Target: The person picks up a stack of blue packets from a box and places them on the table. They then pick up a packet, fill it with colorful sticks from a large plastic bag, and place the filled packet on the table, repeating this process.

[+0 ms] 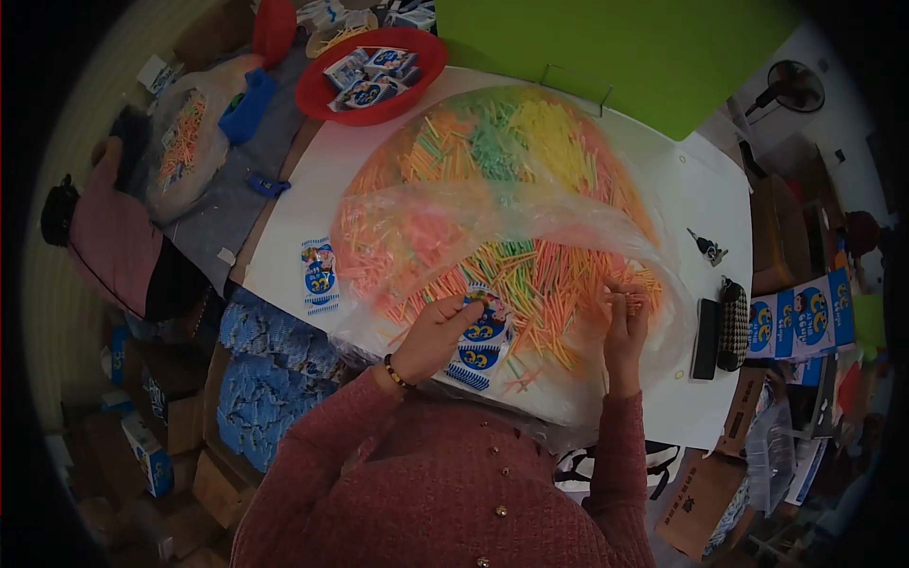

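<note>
A large clear plastic bag (559,204) lies opened on the white table, full of thin coloured sticks (544,284) in orange, pink, green and yellow. My left hand (431,339) is closed on the upper left edge of a blue and white printed packet (485,331), over the bag's near side. At the right of the pile, my right hand (625,327) has its fingers pinched around a few coloured sticks (640,287). Another blue and white packet (320,275) lies flat on the table, left of the bag.
A red basin (426,59) holding several packets stands at the back left. Keys (705,248), a black phone (704,339) and a checked pouch (732,327) lie on the right. Another person (118,241) is at the left, by a second bag of sticks (185,142).
</note>
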{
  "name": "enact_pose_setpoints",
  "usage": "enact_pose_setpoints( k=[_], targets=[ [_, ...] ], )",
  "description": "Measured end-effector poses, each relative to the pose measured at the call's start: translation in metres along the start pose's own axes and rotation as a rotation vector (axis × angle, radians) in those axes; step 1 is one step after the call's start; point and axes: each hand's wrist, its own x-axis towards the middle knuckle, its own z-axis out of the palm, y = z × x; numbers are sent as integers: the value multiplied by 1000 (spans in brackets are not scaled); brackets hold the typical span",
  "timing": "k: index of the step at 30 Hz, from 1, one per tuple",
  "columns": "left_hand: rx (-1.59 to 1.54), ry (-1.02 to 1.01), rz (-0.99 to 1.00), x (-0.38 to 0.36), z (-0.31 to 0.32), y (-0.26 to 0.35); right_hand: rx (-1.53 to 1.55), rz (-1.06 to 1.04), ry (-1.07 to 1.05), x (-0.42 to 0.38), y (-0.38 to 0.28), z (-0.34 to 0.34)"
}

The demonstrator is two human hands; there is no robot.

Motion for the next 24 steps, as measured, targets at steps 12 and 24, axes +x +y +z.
enact_pose_setpoints(
  k=[12, 24],
  targets=[
    [316, 93, 222, 1, 7, -9, 1114, 321, -388, -35, -93, 78],
    [482, -59, 274, -15, -5, -3, 935, 227, -214, -37, -106, 74]
  ],
)
